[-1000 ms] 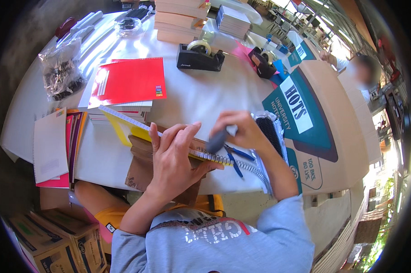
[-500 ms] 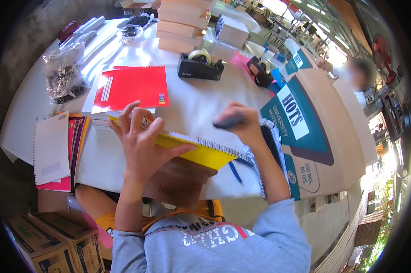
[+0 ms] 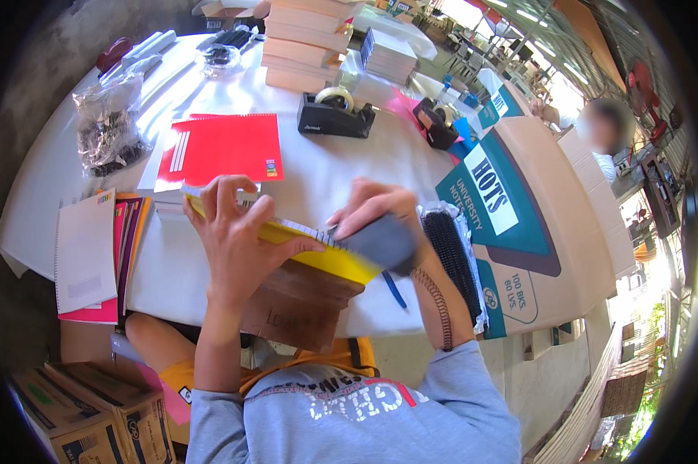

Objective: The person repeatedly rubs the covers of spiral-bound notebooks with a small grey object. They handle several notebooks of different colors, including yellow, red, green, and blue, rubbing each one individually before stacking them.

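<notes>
My left hand (image 3: pixel 237 232) grips a yellow-covered notebook (image 3: pixel 357 264), held with its edge up, the thumb along its front. Above the notebook's right part, my right hand (image 3: pixel 372 207) is closed on a dark grey rounded thing (image 3: pixel 388 243), smeared by motion; its kind cannot be made out. A thin spiral coil (image 3: pixel 439 305) trails from beside that thing down across my right forearm. Under the notebook sits a brown block (image 3: pixel 295 309) at the table's near edge. A blue pen-like stick (image 3: pixel 394 289) lies right of it.
Ahead lies a red notebook (image 3: pixel 225 147) on a stack. A black tape dispenser (image 3: pixel 336 114) stands beyond. At right are black coils (image 3: pixel 449 255) and a large carton (image 3: pixel 542 232). More notebooks (image 3: pixel 86 247) lie left. A person (image 3: pixel 604 127) is at far right.
My right hand has moved left and slightly down toward the notebook's edge, with the dark thing. The coil's loose end has shifted onto my right forearm. My left hand stays on the notebook.
</notes>
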The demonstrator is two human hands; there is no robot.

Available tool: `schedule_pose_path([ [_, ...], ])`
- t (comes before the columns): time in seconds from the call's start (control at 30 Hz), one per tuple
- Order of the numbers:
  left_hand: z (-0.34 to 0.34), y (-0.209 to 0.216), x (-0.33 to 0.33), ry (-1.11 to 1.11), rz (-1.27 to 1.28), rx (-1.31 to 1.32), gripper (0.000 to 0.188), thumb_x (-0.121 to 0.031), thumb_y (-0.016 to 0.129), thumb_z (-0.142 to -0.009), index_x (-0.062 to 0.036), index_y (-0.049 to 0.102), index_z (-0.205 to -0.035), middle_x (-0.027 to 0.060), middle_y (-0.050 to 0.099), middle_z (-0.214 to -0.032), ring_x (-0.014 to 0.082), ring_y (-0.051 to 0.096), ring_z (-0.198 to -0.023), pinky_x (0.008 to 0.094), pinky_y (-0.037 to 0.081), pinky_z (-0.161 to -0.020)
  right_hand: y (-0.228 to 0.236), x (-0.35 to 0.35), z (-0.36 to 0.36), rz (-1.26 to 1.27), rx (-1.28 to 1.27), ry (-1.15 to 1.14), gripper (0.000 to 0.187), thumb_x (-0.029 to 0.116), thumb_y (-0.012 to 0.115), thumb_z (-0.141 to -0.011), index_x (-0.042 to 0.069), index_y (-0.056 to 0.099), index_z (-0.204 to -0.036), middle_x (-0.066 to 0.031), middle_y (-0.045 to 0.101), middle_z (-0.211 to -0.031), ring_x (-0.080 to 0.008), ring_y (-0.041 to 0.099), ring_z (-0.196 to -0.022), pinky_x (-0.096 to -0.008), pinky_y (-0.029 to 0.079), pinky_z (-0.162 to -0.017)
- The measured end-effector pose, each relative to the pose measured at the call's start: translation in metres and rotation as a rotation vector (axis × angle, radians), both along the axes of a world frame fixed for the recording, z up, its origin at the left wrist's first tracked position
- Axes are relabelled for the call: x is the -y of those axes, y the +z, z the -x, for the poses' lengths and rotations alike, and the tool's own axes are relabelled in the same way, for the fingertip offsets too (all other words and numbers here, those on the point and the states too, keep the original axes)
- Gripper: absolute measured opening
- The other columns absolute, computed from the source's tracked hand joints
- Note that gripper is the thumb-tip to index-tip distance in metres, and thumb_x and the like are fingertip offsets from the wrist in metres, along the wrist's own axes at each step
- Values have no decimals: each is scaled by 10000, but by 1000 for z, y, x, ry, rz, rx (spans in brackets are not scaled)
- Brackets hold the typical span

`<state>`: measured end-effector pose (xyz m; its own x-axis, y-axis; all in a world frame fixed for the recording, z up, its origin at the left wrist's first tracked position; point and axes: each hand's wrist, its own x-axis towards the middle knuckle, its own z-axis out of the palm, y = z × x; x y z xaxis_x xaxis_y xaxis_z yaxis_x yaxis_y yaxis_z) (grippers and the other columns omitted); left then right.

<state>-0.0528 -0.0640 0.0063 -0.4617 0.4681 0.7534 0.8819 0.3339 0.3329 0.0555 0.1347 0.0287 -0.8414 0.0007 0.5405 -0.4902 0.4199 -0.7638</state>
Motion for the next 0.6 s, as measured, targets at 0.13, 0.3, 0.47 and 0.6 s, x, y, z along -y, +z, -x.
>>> schedule_pose_path([
  [0.13,7,6,0,37,17,-4,600,-593,777,-423,-104,609,-727,52,467,-1056,263,428,-1012,499,267,-864,-12,-9,15,-192,86,-246,202,-83,645,-607,14,663,-784,-79,589,-732,-199,581,-707,-285,465,-639],
  [0.3,15,9,8,9,8,-7,639,-596,785,-399,-101,630,-774,57,470,-1084,262,431,-1025,457,297,-819,-23,-3,23,-203,70,-148,231,-72,651,-613,43,689,-809,-44,581,-739,-162,555,-661,-259,445,-599],
  [0.47,37,-5,9,-9,-56,44,648,-599,783,-412,-91,632,-786,70,466,-1130,282,412,-1102,533,322,-840,15,29,30,-261,-133,-9,237,-69,668,-542,69,697,-732,-38,584,-680,-160,537,-617,-282,413,-555],
  [0.6,36,-4,-1,-112,-136,51,636,-591,782,-435,-70,625,-765,106,454,-1142,321,383,-1146,562,326,-905,11,16,27,-194,-103,-294,237,-52,663,-510,67,691,-712,-66,543,-639,-210,527,-628,-296,412,-575],
])
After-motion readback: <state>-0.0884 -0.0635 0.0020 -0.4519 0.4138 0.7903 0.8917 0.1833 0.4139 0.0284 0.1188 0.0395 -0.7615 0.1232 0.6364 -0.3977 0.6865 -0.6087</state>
